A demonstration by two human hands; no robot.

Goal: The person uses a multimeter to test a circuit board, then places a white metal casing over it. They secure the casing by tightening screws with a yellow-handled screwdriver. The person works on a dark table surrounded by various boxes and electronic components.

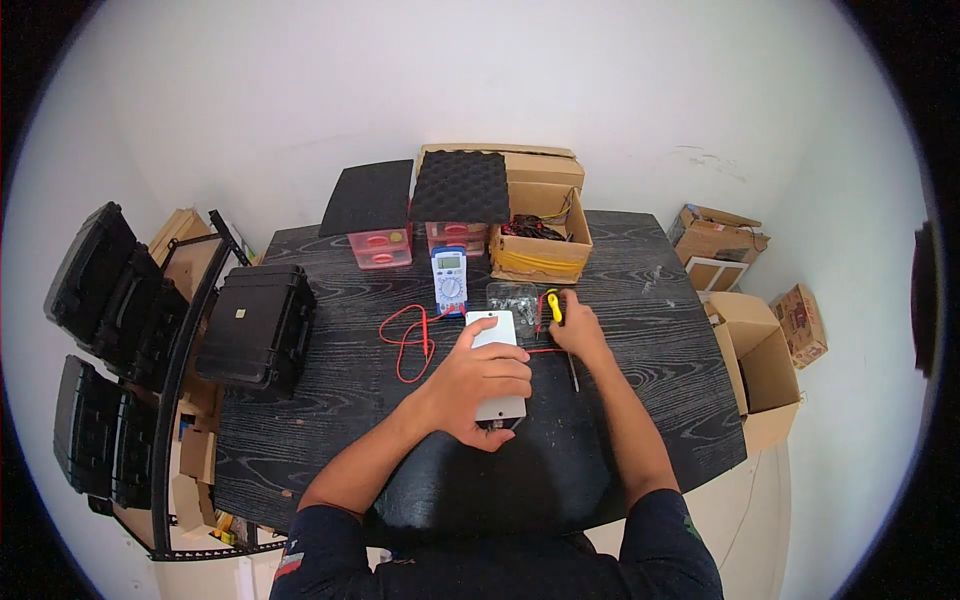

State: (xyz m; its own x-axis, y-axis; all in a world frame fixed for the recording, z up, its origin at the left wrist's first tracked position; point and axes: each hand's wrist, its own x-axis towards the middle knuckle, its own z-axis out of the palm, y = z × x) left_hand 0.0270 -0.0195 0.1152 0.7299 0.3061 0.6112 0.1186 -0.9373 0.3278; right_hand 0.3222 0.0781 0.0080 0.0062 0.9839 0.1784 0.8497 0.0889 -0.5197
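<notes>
White, flat and rectangular, the plastic device (497, 365) lies at frame centre on the black table (660, 330), gripped by the left hand (478, 385), fingers curled over it. Right hand (578, 325) closes around one yellow-handled screwdriver (554, 306). Above stand one multimeter (449, 280), two foam pads (420, 192), two pink boxes (380, 247).

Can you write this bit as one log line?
left hand: holds white flat box | right hand: grips yellow-handled screwdriver | multimeter behind

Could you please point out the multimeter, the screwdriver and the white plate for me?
multimeter (449, 279): head view, on its dial.
screwdriver (554, 306): head view, on its yellow handle.
white plate (497, 328): head view, on its upper bare part.
</notes>
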